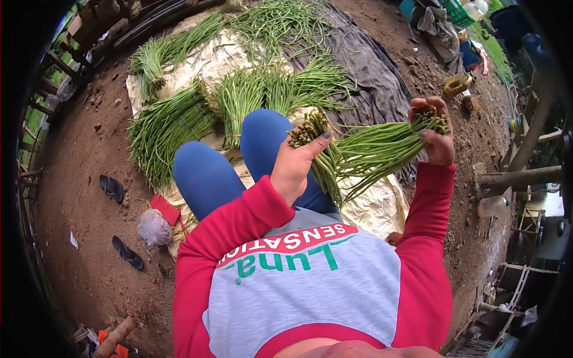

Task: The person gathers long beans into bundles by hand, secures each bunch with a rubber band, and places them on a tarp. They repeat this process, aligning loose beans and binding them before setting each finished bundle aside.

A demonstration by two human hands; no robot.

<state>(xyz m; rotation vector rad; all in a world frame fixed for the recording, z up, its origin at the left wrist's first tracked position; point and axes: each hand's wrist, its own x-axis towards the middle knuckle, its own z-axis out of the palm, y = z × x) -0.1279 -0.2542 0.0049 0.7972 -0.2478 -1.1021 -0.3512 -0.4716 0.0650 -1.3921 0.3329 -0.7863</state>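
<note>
My left hand (293, 162) is wrapped round the stem ends of a bunch of long green beans (327, 173), held over my knees. Out to the right, my right hand (440, 138) is closed round the ends of a second bunch of long beans (382, 150). The tails of that bunch reach back toward the left hand and meet the first bunch there. Ahead of my knees lie several bundles of long beans (239, 98). A large bundle (170, 128) rests at the left, and loose long beans (280, 27) are spread farther back.
Pale sheeting (224, 51) and a dark cloth (373, 74) cover the dirt ground. To the left are two flip-flops (111, 188), a plastic bag (155, 228) and a red item (165, 209). A yellow container (457, 85) and wooden poles (522, 177) stand at the right.
</note>
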